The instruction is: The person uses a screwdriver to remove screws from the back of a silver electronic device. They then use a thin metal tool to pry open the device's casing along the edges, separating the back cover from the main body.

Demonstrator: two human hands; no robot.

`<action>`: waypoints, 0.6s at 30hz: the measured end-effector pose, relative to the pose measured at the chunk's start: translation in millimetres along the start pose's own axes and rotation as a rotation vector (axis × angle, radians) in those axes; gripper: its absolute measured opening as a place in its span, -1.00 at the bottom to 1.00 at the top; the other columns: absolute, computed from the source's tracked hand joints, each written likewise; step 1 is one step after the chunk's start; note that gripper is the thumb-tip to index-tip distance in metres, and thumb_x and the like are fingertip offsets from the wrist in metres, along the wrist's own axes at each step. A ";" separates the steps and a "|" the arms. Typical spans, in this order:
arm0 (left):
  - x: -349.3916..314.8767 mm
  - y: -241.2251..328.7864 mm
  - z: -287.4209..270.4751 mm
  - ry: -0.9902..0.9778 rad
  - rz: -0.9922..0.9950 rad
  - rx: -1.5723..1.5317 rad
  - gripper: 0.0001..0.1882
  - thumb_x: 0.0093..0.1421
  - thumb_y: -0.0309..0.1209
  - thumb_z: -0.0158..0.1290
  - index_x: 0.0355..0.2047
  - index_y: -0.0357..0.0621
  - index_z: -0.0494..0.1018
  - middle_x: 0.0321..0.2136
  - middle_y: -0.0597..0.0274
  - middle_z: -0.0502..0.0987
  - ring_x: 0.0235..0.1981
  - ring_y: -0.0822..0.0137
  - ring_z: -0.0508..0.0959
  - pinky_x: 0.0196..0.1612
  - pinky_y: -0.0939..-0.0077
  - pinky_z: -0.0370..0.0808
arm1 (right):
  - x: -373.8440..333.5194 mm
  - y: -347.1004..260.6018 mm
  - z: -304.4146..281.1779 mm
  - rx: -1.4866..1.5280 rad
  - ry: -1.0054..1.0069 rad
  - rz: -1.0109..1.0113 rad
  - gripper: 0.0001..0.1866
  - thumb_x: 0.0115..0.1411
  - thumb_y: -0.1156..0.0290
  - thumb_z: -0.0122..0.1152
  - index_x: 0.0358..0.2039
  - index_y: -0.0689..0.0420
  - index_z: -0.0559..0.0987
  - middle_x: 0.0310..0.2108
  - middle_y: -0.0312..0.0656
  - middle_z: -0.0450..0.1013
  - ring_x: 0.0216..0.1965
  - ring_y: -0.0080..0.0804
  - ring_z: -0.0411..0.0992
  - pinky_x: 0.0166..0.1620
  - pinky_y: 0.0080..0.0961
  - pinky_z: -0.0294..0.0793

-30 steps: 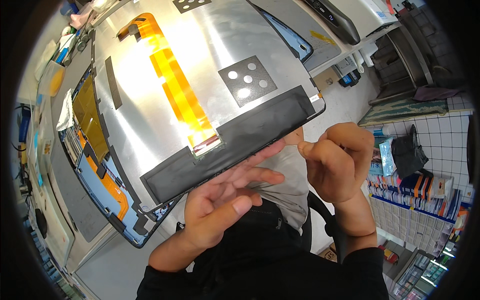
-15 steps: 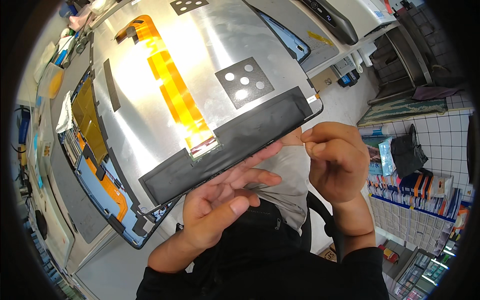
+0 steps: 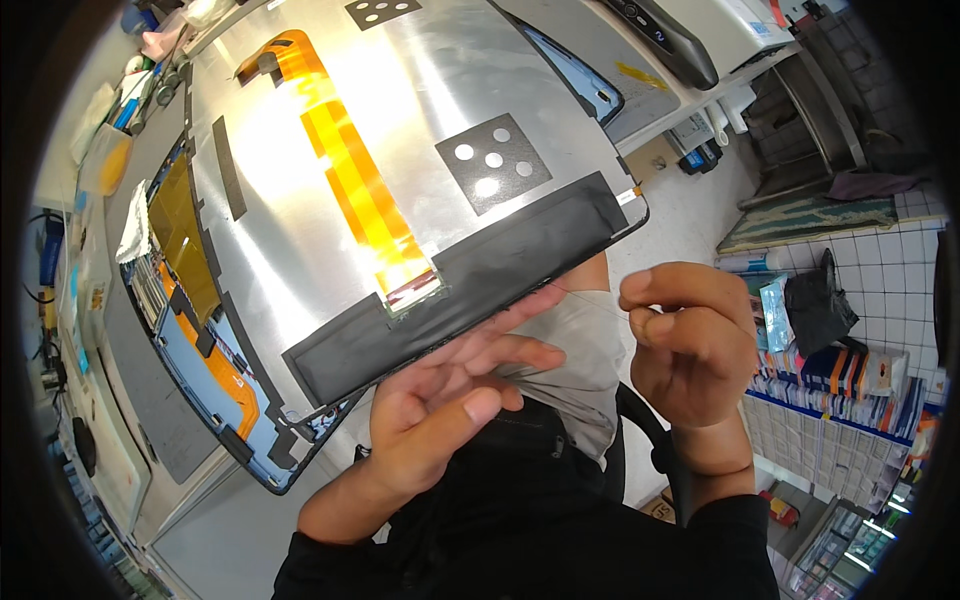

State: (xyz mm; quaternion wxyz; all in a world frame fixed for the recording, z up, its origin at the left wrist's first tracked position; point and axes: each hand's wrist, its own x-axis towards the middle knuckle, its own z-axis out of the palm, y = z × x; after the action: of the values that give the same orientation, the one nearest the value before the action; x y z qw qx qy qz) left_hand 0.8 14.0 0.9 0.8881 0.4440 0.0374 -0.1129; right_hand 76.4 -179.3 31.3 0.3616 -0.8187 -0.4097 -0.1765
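Note:
A display panel [image 3: 400, 170] with a bare metal back lies over a tablet's blue-lined housing [image 3: 263, 472]. Down the metal runs an orange flex cable [image 3: 363, 205], ending at a strip of black tape [image 3: 530, 238] by the near edge. My left hand [image 3: 435, 400] is palm up at that edge, fingers stretched and apart, partly hidden beneath the panel; its thumb is free. Right of the edge, my right hand [image 3: 690, 335] pinches a hair-thin strand [image 3: 590, 303] between thumb and forefinger. The strand reaches back toward the panel edge; its far end is hard to make out.
A dark handheld tool [image 3: 660, 42] lies at the bench's far right. Tools and small containers [image 3: 120, 110] crowd the left side. On the right, a rack of boxed goods [image 3: 840, 390] stands below a wire grid [image 3: 880, 265]. My lap is below the panel.
My right hand has moved right and slightly down, away from the panel edge. The thin strand now shows in the gap. My left hand and the panel have hardly shifted.

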 end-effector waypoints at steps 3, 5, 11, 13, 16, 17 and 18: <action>-0.1 -2.6 -8.1 -0.126 0.059 -0.036 -0.30 0.24 -0.35 -0.01 0.31 -0.41 0.04 0.29 -0.30 0.12 0.09 0.20 0.45 -0.09 0.58 0.46 | -0.3 0.8 3.2 0.192 -0.021 0.023 -0.86 0.26 0.65 0.04 -0.28 0.15 0.30 -0.29 0.10 0.53 -0.34 -0.24 0.58 -0.29 -0.49 0.58; -0.1 -4.0 -11.4 -0.188 0.088 -0.059 -0.36 0.30 -0.38 -0.05 0.32 -0.39 0.04 0.31 -0.27 0.11 0.13 0.22 0.42 -0.05 0.61 0.43 | -1.2 2.7 6.9 0.337 -0.024 0.037 -0.87 0.29 0.63 0.00 -0.25 0.16 0.27 -0.26 0.16 0.53 -0.31 -0.20 0.60 -0.27 -0.48 0.60; -0.1 -4.1 -11.8 -0.183 0.070 -0.057 -0.35 0.29 -0.38 -0.04 0.32 -0.36 0.04 0.31 -0.22 0.12 0.12 0.23 0.43 -0.04 0.62 0.43 | 3.4 0.1 13.4 0.504 0.017 0.047 -0.85 0.33 0.57 -0.03 -0.19 0.16 0.20 -0.28 0.17 0.52 -0.32 -0.23 0.60 -0.27 -0.50 0.61; 0.0 -3.9 -12.1 -0.190 0.062 -0.049 -0.35 0.28 -0.38 -0.04 0.32 -0.35 0.05 0.31 -0.20 0.13 0.12 0.23 0.43 -0.04 0.62 0.43 | 2.4 -0.7 14.6 0.538 0.039 0.070 -0.85 0.33 0.57 -0.03 -0.19 0.16 0.20 -0.31 0.13 0.51 -0.35 -0.26 0.58 -0.27 -0.51 0.61; -0.1 0.2 -2.6 -0.036 -0.024 -0.009 -0.19 0.13 -0.26 0.07 0.31 -0.40 0.06 0.28 -0.28 0.17 0.01 0.17 0.51 -0.16 0.54 0.51 | 0.9 2.2 11.2 0.561 0.017 0.089 -0.85 0.32 0.56 -0.02 -0.20 0.16 0.21 -0.34 0.07 0.48 -0.38 -0.31 0.56 -0.29 -0.51 0.61; -0.1 0.0 -2.8 -0.039 -0.026 -0.009 -0.19 0.13 -0.26 0.07 0.31 -0.40 0.06 0.27 -0.29 0.17 0.01 0.17 0.51 -0.16 0.54 0.51 | 0.4 3.3 9.7 0.544 -0.001 0.084 -0.85 0.32 0.56 -0.01 -0.21 0.16 0.21 -0.35 0.05 0.47 -0.38 -0.32 0.56 -0.29 -0.51 0.61; 0.1 -0.3 -3.2 -0.042 -0.028 -0.008 -0.20 0.13 -0.27 0.07 0.31 -0.40 0.06 0.27 -0.29 0.17 0.01 0.17 0.51 -0.16 0.54 0.51 | 0.4 3.8 8.5 0.486 -0.028 0.064 -0.85 0.32 0.55 0.00 -0.21 0.16 0.21 -0.35 0.05 0.46 -0.37 -0.32 0.55 -0.29 -0.50 0.62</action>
State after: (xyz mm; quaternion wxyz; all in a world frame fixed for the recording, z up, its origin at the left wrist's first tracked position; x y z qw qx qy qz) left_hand 0.9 16.3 -1.2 0.8889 0.4372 0.0251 -0.1344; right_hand 79.6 -174.4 24.1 0.5476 -0.7226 -0.4190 -0.0498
